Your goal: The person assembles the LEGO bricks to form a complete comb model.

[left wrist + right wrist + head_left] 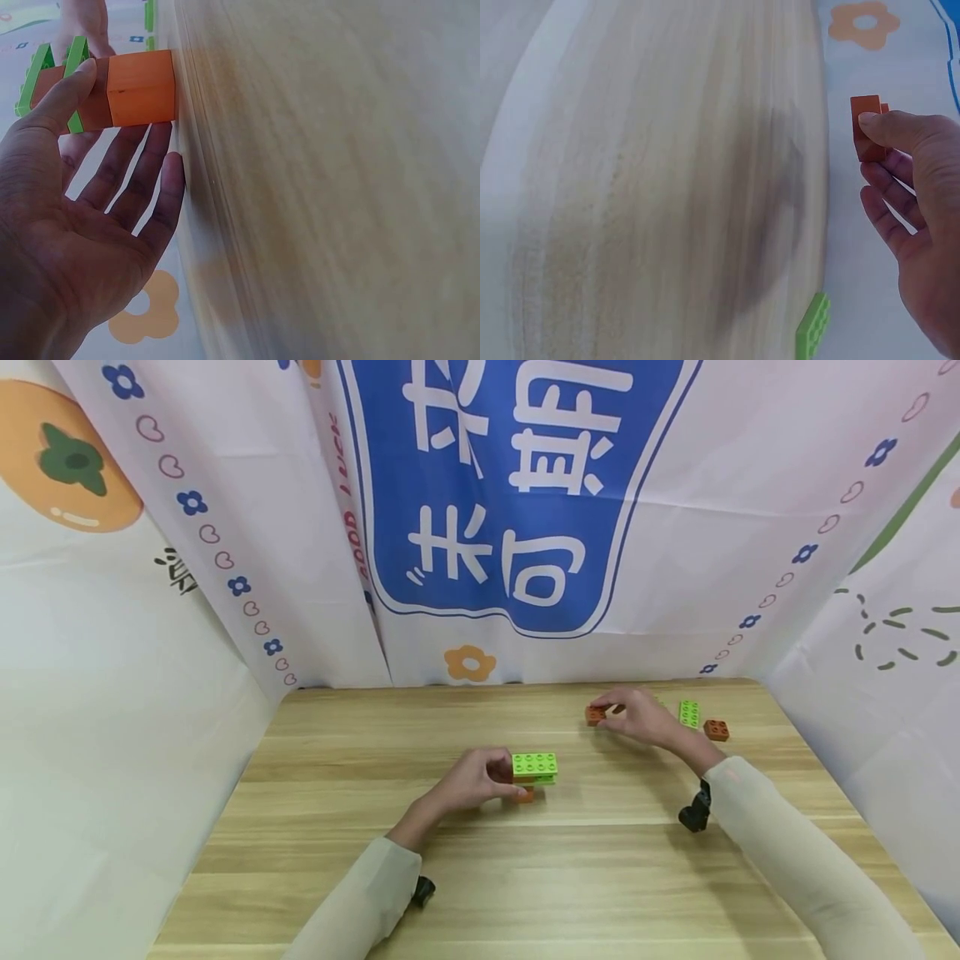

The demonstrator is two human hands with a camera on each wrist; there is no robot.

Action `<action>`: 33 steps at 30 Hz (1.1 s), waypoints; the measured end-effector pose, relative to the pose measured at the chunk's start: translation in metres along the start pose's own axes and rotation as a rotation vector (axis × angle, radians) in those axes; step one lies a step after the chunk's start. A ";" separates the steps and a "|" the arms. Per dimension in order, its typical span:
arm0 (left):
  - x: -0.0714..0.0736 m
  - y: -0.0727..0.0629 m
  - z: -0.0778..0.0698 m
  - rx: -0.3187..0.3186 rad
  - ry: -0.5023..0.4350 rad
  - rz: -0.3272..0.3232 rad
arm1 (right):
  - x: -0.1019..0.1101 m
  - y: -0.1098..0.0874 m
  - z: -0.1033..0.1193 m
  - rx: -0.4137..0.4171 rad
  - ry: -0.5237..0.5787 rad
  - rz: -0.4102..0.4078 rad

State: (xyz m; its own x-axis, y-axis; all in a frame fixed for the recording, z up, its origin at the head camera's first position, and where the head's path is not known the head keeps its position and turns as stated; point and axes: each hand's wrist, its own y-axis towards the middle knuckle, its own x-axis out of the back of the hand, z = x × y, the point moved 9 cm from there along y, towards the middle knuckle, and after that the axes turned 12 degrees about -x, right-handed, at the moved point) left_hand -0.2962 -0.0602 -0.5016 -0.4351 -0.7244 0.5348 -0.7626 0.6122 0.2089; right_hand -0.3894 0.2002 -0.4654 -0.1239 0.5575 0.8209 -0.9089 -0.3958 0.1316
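My left hand (476, 781) grips a stack of toy building bricks (535, 763) near the middle of the table, thumb on the near side. Light green studded plates alternate with orange-brown bricks in it, a green plate on top. In the left wrist view, a bright orange brick (142, 88) forms the bottom, close to the tabletop. Farther back and to the right, my right hand (641, 717) pinches a small orange-brown brick (595, 716) between thumb and fingers. The right wrist view shows this brick (866, 105) held above the table, its studs partly hidden by the thumb.
Right of my right hand lie a light green studded plate (689, 713) and another orange-brown brick (716, 730). A bit of green (660, 701) shows behind that hand. The wooden table (337, 877) ends at a printed cloth (645, 643) at the back and sides.
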 end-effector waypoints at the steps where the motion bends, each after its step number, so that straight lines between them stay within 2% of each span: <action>1: 0.000 0.000 0.000 0.000 0.002 0.001 | 0.001 -0.001 0.004 0.015 0.000 0.000; 17: 0.000 -0.001 0.003 0.030 0.010 0.008 | 0.009 -0.010 0.056 0.170 -0.044 -0.011; 33: -0.001 -0.001 0.003 0.010 0.001 0.005 | 0.010 -0.019 0.097 0.248 -0.048 -0.017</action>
State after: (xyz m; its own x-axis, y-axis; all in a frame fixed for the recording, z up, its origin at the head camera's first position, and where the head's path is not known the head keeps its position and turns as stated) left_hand -0.2963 -0.0611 -0.5044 -0.4383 -0.7214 0.5362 -0.7655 0.6122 0.1979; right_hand -0.3348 0.1423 -0.4050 -0.0851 0.5324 0.8422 -0.7844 -0.5570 0.2728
